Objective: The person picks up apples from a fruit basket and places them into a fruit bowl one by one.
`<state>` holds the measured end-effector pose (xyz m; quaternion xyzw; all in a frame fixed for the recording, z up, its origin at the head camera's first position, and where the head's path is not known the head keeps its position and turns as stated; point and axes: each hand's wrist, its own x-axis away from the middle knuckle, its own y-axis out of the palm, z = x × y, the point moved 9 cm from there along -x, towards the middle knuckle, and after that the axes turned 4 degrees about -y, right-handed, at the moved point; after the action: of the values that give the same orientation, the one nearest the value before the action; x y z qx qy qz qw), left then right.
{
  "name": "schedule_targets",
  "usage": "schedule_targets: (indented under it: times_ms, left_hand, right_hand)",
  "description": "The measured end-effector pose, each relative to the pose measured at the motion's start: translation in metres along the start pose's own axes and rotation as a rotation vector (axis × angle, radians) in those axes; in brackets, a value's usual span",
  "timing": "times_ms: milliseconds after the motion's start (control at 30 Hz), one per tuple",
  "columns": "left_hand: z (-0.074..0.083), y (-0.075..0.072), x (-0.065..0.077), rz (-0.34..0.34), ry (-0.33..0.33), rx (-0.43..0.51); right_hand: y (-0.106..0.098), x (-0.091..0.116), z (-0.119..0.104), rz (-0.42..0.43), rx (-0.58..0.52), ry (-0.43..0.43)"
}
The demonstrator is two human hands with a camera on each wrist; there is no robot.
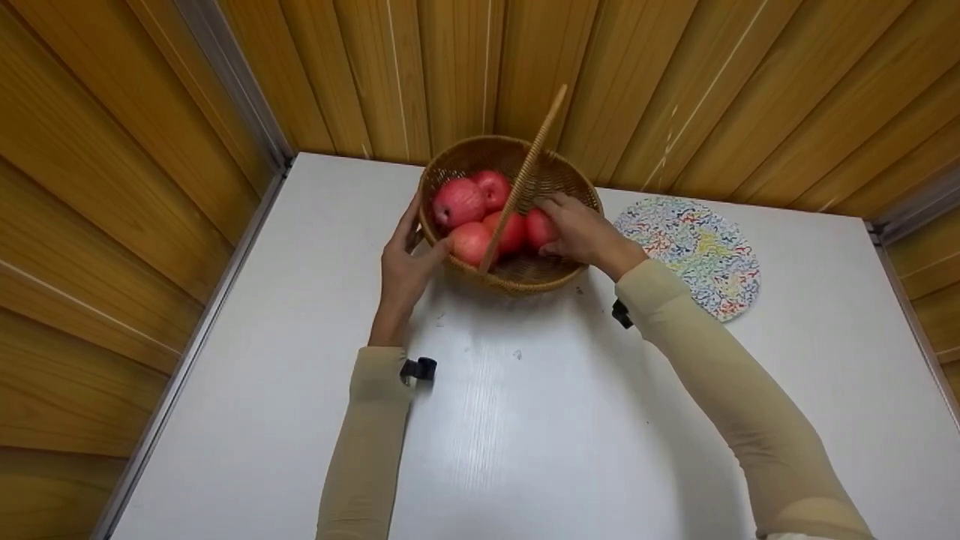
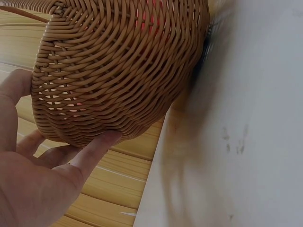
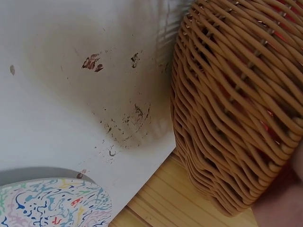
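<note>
Head view, five red apples (image 1: 459,202) in one wicker basket (image 1: 525,286) on the desk (image 1: 510,420), one handle (image 1: 543,131) crossing them, left hand (image 1: 405,270) gripping the basket, right hand (image 1: 586,231) grasping one apple, one speckled mat (image 1: 720,251) nearby, left wrist view, fingers (image 2: 96,150) against weave, right wrist view, marks (image 3: 92,63) on desk

basket (image 2: 118,75): woven, ridged wicker | apples (image 1: 460,202): smooth, slight sheen | tabletop (image 1: 525,435): smooth, glossy | wall (image 1: 517,60): grained, wood-look
</note>
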<state>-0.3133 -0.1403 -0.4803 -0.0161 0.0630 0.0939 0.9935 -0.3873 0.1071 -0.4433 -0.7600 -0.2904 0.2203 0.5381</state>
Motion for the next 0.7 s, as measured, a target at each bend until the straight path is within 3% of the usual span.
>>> schedule_targets:
  times_ms: [533,700]
  left_hand:
    - [0.001,0.0,0.001,0.002,-0.015,-0.011]
    - [0.0,0.0,0.0,-0.001,-0.029,-0.006]
  right_hand:
    - [-0.013,0.003,-0.001,0.069,-0.048,-0.037]
    - [-0.02,0.004,0.0,0.08,-0.073,-0.007]
